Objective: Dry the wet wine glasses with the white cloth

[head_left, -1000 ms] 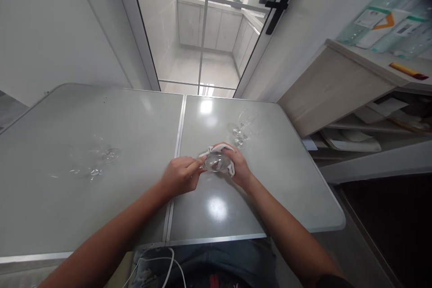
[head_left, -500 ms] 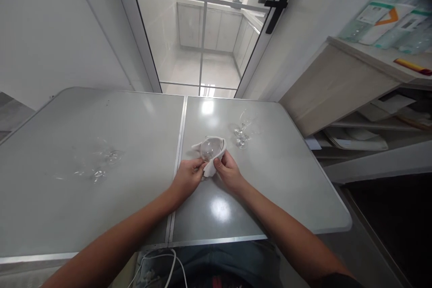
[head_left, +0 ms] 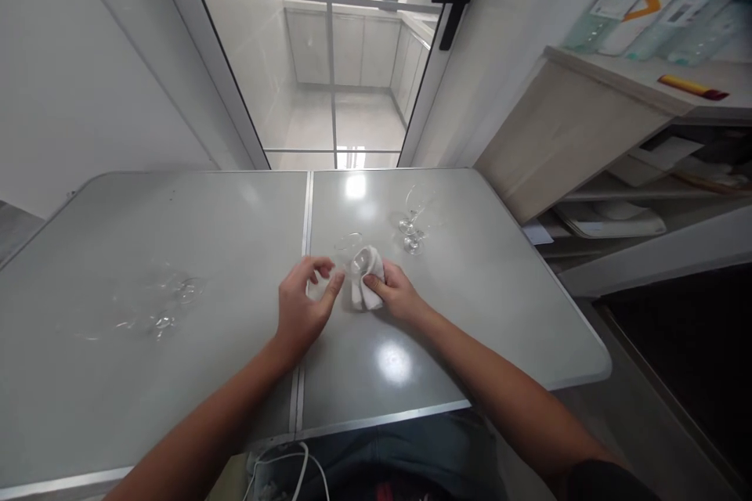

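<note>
My right hand (head_left: 399,291) grips a white cloth (head_left: 374,299), bunched up just right of the table's seam. A clear stemmed glass (head_left: 348,244) shows at the cloth's left side, its thin rim facing away from me; the cloth covers part of it. Left of the cloth, my left hand (head_left: 306,304) is open, thumb and fingers apart with nothing between them. Beyond my right hand are two clear stemmed glasses (head_left: 413,241) close together. More clear stemmed glasses (head_left: 164,321) are on the left half of the table, their outlines faint.
A grey-green table (head_left: 235,383) with metal edging spans the view. Behind it is a glass door (head_left: 364,117) with a black handle (head_left: 459,0). At right, a wooden shelf unit (head_left: 558,117) carries plastic bottles (head_left: 663,16). A white cable (head_left: 302,470) hangs below the front edge.
My left hand has let go of the glass and drawn off to the left, fingers opening. The cloth is now bunched in my right hand. The view has shifted slightly.
</note>
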Demonstrator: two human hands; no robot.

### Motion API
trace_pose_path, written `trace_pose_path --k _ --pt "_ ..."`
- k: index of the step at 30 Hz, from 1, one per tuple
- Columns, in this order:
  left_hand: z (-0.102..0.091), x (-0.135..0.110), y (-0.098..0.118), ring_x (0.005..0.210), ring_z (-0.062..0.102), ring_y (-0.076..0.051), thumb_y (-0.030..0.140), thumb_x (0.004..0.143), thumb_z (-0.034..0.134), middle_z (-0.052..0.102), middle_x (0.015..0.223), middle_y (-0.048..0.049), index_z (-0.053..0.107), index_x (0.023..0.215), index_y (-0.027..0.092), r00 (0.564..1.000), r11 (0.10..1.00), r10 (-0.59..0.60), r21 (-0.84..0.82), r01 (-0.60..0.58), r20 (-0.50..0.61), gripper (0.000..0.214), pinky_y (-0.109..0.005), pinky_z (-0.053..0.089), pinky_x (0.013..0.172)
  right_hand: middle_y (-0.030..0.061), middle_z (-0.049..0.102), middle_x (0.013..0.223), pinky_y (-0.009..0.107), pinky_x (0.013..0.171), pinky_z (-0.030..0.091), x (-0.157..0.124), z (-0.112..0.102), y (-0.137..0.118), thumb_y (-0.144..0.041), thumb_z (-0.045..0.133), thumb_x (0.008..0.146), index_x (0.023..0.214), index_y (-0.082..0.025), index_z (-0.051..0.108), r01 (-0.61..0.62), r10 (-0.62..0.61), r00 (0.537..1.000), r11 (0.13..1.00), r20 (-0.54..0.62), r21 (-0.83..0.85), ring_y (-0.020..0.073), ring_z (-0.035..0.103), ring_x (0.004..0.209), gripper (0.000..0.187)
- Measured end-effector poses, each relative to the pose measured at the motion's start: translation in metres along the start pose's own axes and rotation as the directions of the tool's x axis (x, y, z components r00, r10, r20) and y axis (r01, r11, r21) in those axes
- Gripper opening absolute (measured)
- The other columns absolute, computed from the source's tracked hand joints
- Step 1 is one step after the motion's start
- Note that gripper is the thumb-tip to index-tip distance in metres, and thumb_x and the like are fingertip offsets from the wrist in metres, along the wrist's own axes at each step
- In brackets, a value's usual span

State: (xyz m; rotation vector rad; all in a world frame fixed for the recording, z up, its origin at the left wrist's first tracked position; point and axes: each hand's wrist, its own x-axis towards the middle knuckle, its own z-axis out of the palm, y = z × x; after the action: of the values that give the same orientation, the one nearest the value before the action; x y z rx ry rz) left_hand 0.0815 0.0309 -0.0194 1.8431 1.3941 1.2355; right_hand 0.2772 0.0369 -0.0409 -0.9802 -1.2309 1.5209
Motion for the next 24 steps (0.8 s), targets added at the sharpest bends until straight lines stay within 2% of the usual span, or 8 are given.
trace_pose_path --k 3,6,10,13,17,20,22,24 --pt "0.003 0.005 -0.002 0.120 0.064 -0.029 0.046 0.088 0.070 0.066 0.130 -0.0145 0.055 0.132 0.021 0.971 0.881 -0.163 -0.417 0.224 0.177 0.053 -0.039 0.053 0.094 0.0015 0.063 0.067 0.026 0.055 0.043 0.000 0.001 0.002 -0.063 0.072 0.082 0.086 -0.015 0.063 -0.245 0.198 0.960 0.937 0.200 0.249 0.0138 0.055 0.057 0.049" --pt "0.008 0.003 -0.003 0.126 0.062 -0.033 0.050 0.089 0.069 0.065 0.134 -0.0190 0.051 0.138 0.018 0.915 0.702 -0.176 -0.605 0.376 0.363 0.061 -0.046 0.050 0.104 0.0024 0.062 0.065 0.027 0.056 0.045 0.000 0.002 0.002 -0.069 0.071 0.078 0.085 -0.014 0.063 -0.342 0.233 0.899 0.903 0.371 0.261 0.0152 0.056 0.056 0.056" --pt "0.010 -0.001 -0.002 0.128 0.060 -0.032 0.039 0.081 0.080 0.067 0.132 -0.0153 0.057 0.132 0.020 0.952 0.773 -0.190 -0.562 0.295 0.238 0.059 -0.045 0.049 0.106 0.0023 0.063 0.078 0.027 0.065 0.044 -0.001 0.003 -0.001 -0.054 0.070 0.086 0.098 -0.016 0.064 -0.018 0.043 0.977 0.992 0.208 -0.122 0.0157 0.056 0.068 0.041" --pt "0.010 -0.002 -0.003 0.125 0.062 -0.030 0.036 0.079 0.082 0.069 0.128 -0.0132 0.058 0.131 0.021 0.976 0.842 -0.195 -0.492 0.220 0.101 0.059 -0.044 0.049 0.104 0.0043 0.063 0.084 0.032 0.078 0.044 -0.002 0.006 -0.003 -0.041 0.066 0.090 0.094 -0.018 0.062 0.154 -0.148 0.988 0.863 0.049 -0.481 0.0195 0.056 0.082 0.024" --pt "0.009 0.002 -0.014 0.121 0.065 -0.032 0.041 0.081 0.081 0.071 0.122 -0.0151 0.061 0.128 0.018 0.965 0.751 -0.163 -0.609 0.257 0.206 0.056 -0.044 0.050 0.103 0.0023 0.061 0.076 0.030 0.068 0.046 -0.001 0.004 -0.005 -0.054 0.062 0.089 0.091 -0.018 0.059 -0.012 0.055 0.978 0.978 0.202 -0.209 0.0172 0.055 0.069 0.037" --pt "0.009 0.008 -0.024 0.121 0.065 -0.036 0.051 0.075 0.082 0.071 0.124 -0.0193 0.064 0.125 0.015 0.932 0.598 -0.109 -0.726 0.340 0.347 0.065 -0.047 0.051 0.103 0.0022 0.060 0.070 0.029 0.060 0.046 0.001 0.000 -0.005 -0.067 0.064 0.084 0.089 -0.016 0.058 -0.278 0.221 0.879 0.958 0.422 0.077 0.0158 0.054 0.060 0.052" --pt "0.012 0.012 -0.030 0.123 0.064 -0.037 0.053 0.071 0.085 0.071 0.123 -0.0203 0.066 0.124 0.014 0.936 0.554 -0.113 -0.760 0.338 0.334 0.069 -0.048 0.051 0.103 0.0026 0.061 0.073 0.029 0.062 0.046 0.003 -0.001 -0.004 -0.065 0.066 0.083 0.091 -0.015 0.059 -0.263 0.213 0.891 0.962 0.401 0.074 0.0161 0.056 0.063 0.050" --pt "0.015 0.016 -0.035 0.121 0.065 -0.037 0.049 0.066 0.090 0.073 0.120 -0.0193 0.067 0.122 0.015 0.951 0.564 -0.147 -0.767 0.306 0.271 0.069 -0.047 0.052 0.103 0.0030 0.063 0.079 0.029 0.069 0.046 0.004 0.001 -0.002 -0.054 0.065 0.088 0.096 -0.016 0.060 -0.089 0.114 0.956 0.991 0.270 -0.102 0.0171 0.057 0.070 0.039"
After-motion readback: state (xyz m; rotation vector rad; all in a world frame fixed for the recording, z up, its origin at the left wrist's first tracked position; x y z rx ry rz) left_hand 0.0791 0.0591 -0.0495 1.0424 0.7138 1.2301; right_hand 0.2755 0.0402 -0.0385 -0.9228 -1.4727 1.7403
